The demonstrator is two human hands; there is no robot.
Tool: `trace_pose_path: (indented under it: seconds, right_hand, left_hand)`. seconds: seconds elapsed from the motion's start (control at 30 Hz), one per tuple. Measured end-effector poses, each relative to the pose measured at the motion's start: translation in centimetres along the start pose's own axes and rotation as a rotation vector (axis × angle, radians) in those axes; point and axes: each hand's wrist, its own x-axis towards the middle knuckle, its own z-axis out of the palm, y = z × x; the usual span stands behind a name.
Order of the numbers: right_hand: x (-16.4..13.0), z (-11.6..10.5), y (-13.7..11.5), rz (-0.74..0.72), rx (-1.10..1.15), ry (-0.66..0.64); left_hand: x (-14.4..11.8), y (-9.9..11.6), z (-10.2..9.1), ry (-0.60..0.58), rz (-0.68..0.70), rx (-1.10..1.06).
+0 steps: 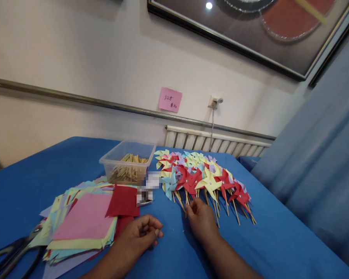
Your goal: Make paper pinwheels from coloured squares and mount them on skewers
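Blue table point(267, 248); right hand point(202, 219) pinches a pinwheel stick point(187, 201), best gripped low; left hand point(141, 234) loosely curled, empty, beside paper squares point(84, 223).

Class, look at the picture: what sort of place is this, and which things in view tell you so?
Probably a craft or activity room. A table with a blue cloth holds a pile of paper pinwheels, a stack of coloured paper squares and a clear tub of wooden sticks.

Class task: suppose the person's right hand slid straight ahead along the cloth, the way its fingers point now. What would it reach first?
The right hand points away from the person, toward the pile of paper pinwheels. Its fingers already seem to touch the wooden sticks, so it would probably meet those first, then the paper blades.
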Motion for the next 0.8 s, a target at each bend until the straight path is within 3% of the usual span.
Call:
trace_pose_path:
  seconds: [0.2,0.33,0.47,0.67,0.8]
  right_hand:
    - [-2.1,0.1,-2.5,-0.165,0.099,0.014]
    - [-3.0,3.3,-5.1,-0.107,0.334,-0.089]
    - [-1.7,6.5,-6.8,-0.043,0.512,-0.062]
    - [0.1,7.1,-6.7,-0.053,0.562,-0.1]
    - [-0.1,7.0,-6.4,-0.063,0.578,-0.162]
  left_hand:
    - [0.0,0.3,0.1,0.009,0.023,0.007]
    - [0.1,0.5,0.1,0.005,0.074,0.052]
    - [-0.3,0.8,-0.1,0.048,0.148,0.13]
    - [-1.1,2.4,-1.0,0.152,0.197,0.278]
    - [-1.2,2.6,-1.4,0.127,0.252,0.435]
